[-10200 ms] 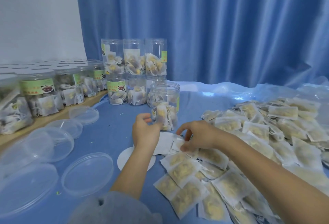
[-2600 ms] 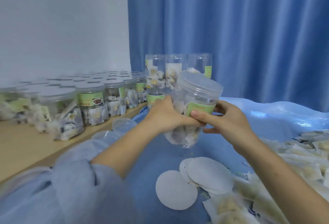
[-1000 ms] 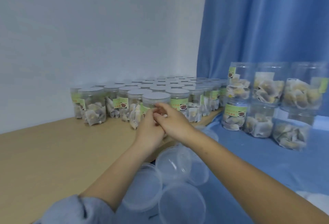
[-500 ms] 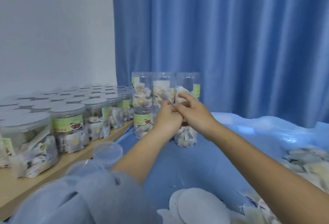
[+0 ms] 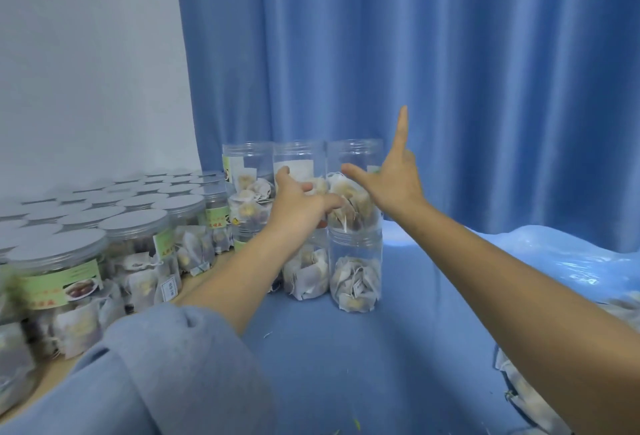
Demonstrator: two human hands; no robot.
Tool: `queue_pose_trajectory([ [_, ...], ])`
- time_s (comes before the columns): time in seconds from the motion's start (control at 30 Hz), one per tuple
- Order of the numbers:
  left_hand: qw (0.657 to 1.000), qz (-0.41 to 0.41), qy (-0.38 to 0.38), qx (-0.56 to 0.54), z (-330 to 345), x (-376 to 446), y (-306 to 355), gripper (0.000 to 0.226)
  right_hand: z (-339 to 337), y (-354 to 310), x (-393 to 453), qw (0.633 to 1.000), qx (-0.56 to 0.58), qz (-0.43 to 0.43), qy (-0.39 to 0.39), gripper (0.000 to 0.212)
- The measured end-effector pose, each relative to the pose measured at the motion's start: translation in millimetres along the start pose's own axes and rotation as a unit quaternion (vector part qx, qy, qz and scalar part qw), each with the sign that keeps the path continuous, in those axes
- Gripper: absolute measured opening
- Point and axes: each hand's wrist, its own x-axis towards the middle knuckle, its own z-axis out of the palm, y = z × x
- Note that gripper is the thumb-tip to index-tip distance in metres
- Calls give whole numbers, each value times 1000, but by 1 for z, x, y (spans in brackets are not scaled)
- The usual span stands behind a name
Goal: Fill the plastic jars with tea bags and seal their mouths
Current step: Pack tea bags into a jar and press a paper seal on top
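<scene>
The clear plastic jars part-filled with tea bags [image 5: 355, 189] stand two high in a short stack at the back of the blue-covered bench [image 5: 363, 358], against the blue curtain [image 5: 415, 54]. Their mouths look open, with no white discs showing on top, so they appear filled but not yet sealed.

Half a second ago both hands were bunched together in front of this stack; now they have parted. The left hand [image 5: 298, 206] reaches at the middle upper jar, fingers loosely spread and lying against its wall, thumb up by the label; whether it truly clasps the jar I cannot tell. The right hand [image 5: 391, 182] is spread wide and holds nothing, index finger straight up, thumb stretched toward the upper right jar.

A second ago the hands were at the sealed jars with white disc tops [image 5: 138, 223], which crowd the wooden part of the bench to the left. A finished jar was being handled shortly before that, so my reading is that it has been set down among them and the next unsealed jar is now being fetched from the stack.

A grey-blue sleeve [image 5: 166, 365] covers the left upper arm. Loose tea bags [image 5: 526, 396] lie at the right edge.
</scene>
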Motion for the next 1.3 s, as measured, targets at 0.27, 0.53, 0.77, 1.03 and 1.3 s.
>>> queue_pose_trajectory([
  [0.27, 998, -13, -20, 49, -11, 8, -13, 91, 11, 9, -1, 999, -41, -30, 18, 45],
  [0.53, 993, 26, -23, 116, -7, -27, 2, 103, -43, -15, -54, 994, 12, -107, 35, 53],
  [0.77, 987, 66, -3, 148, 10, -111, -19, 105, -71, -13, -137, 989, 50, -127, -51, 59],
  [1.03, 990, 72, 66, 104, 24, -185, -78, 87, -86, 28, -214, 972, 128, -154, -124, 77],
  [1.3, 984, 87, 133, 80, 28, -212, -122, 104, -114, 52, -227, 945, -196, -15, -260, 11],
])
